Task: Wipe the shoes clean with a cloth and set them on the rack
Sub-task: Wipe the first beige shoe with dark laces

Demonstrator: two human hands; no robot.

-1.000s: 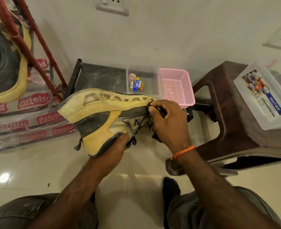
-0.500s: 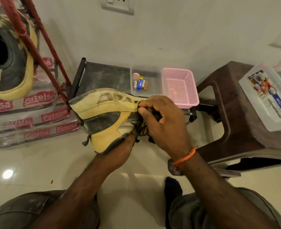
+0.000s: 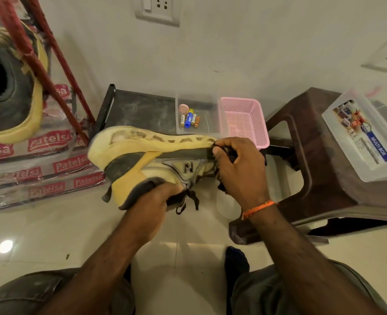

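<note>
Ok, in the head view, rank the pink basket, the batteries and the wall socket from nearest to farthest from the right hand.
1. Pink basket: just above the right hand.
2. Batteries: up-left, in the clear tray.
3. Wall socket: high on the wall, farthest.

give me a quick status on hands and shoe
Left hand grips shoe at collar. Right hand presses dark cloth on sole edge. Nothing blocking.

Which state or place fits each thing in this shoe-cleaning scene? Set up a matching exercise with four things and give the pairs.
Things:
1. yellow shoe
2. dark cloth
3. batteries
4. pink basket

Places or states:
A. inside the clear container
B. pinched in the right hand
C. standing beside the clear container
D. held sole-up by the left hand

Pairs: 1-D, 2-B, 3-A, 4-C
</note>
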